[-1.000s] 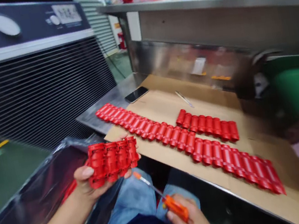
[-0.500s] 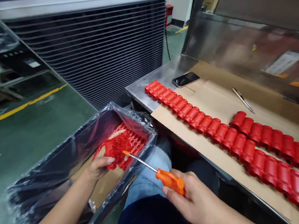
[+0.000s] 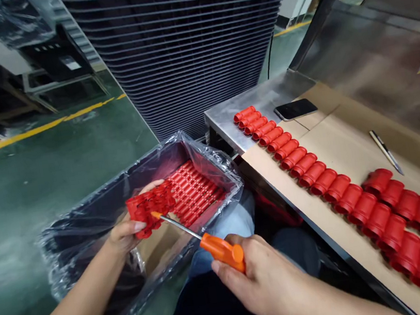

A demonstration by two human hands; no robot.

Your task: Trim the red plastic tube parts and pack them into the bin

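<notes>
Two hands at work | left hand (image 3: 125,234) grips red plastic block (image 3: 150,207) above plastic-lined crate (image 3: 94,200) | right hand (image 3: 262,280) clasps orange screwdriver (image 3: 206,241), tip on block | steady block, pry gently.

Bright, even overhead light; soft shadows; dull glare on the steel panel (image 3: 368,59); wide-angle bending at edges.

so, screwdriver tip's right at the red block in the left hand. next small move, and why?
Probably ease the screwdriver tip the last bit into the red part cluster. The left hand grips the cluster over the plastic-lined bin, and the right hand holds the orange handle with the tip already at the cluster's lower edge. Whether it has seated is too small to tell.
</notes>
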